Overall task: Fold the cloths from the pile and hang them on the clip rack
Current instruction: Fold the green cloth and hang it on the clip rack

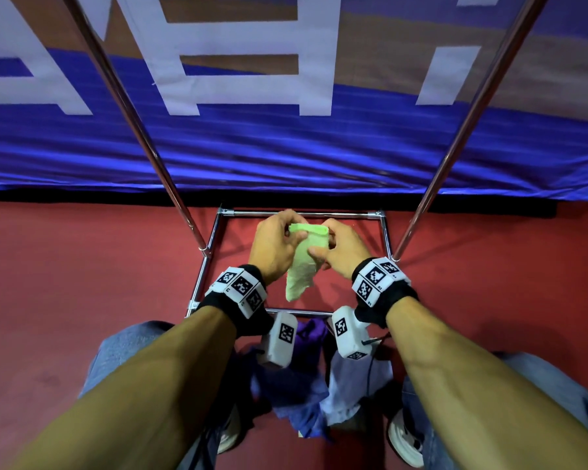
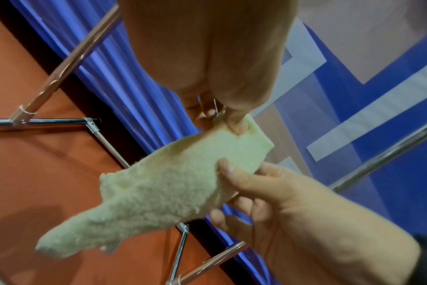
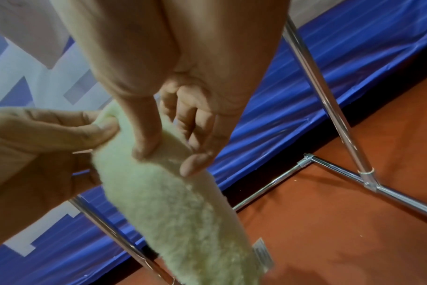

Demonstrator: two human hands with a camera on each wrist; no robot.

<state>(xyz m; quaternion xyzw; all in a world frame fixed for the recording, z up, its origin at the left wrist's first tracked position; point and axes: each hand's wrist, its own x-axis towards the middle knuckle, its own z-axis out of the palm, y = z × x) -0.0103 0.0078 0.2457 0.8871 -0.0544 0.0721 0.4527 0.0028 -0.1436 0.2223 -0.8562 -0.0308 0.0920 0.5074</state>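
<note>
A pale green fluffy cloth (image 1: 301,269) hangs folded into a narrow strip over the rack's base frame (image 1: 302,214). My left hand (image 1: 294,232) pinches its top edge, thumb tip pressed into the cloth (image 2: 159,192) in the left wrist view. My right hand (image 1: 323,244) grips the same upper end from the right, thumb in front and fingers behind the cloth (image 3: 178,212). The lower end dangles free. A pile of purple and blue cloths (image 1: 296,385) lies on the floor between my feet. No clips are in view.
Two chrome rack poles (image 1: 140,130) (image 1: 462,130) rise on either side of my hands from the floor frame. A blue banner (image 1: 286,157) hangs behind the rack. The floor (image 1: 82,266) is red. A pale lilac cloth (image 1: 357,385) lies next to the pile.
</note>
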